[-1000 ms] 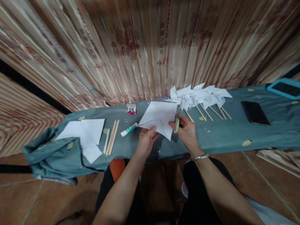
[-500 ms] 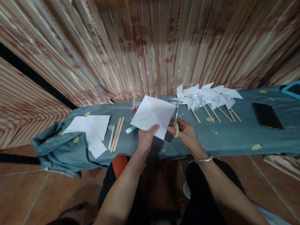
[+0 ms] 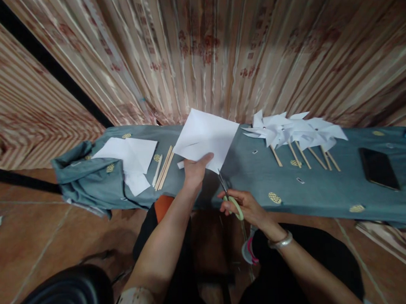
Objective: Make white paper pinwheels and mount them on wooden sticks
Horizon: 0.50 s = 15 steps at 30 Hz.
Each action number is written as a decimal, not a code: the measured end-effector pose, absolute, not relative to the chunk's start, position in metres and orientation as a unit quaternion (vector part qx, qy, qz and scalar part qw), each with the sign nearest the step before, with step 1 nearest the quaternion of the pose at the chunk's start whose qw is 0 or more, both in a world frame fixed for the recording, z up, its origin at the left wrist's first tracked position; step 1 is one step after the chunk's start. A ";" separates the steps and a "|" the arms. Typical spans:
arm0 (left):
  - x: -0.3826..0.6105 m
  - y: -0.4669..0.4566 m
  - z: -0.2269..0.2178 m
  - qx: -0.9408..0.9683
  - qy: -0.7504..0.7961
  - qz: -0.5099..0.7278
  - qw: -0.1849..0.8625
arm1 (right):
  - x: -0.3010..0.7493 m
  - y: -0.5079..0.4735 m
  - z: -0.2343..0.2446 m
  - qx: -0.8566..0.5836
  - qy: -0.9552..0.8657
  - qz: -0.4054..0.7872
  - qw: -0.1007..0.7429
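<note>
Left hand clamped on the paper sheet, thumb on top near the lower edge, other fingers mostly hidden underneath. Sheet is up over the middle of the table, one corner toward the curtain, one toward the person; a dark line, slit or crease, can't tell which, runs in from its left corner. Right hand has fingers closed round the green handles of the scissors, just off the table's near edge, blades pointing up at the sheet's lower corner. Tips are right at that corner, can't tell if touching, nor how far the blades are parted. Left of the sheet: wooden sticks side by side, a white rod beside them, then loose paper partly under folded cloth. Right side: white pinwheels overlapping in a row, then a dark phone lying flat
</note>
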<state>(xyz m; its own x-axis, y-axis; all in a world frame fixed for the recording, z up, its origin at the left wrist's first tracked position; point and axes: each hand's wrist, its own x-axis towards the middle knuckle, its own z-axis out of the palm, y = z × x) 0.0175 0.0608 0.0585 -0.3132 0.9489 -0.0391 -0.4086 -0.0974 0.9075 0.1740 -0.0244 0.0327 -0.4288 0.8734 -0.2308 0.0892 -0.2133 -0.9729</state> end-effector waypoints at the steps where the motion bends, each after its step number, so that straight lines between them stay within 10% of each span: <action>1: 0.019 0.061 0.057 0.302 0.447 0.674 0.504 | 0.173 -0.024 0.032 -0.437 -0.543 0.648 0.307; 15: 0.028 0.059 0.054 0.309 0.445 0.666 0.512 | 0.174 -0.017 0.030 -0.449 -0.524 0.644 0.331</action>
<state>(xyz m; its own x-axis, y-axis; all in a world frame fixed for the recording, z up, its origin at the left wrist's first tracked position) 0.0280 0.0588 0.0543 -0.2844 0.9577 -0.0441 -0.4075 -0.0791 0.9098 0.1737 -0.0174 0.0298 -0.3785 0.8963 -0.2309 0.0442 -0.2317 -0.9718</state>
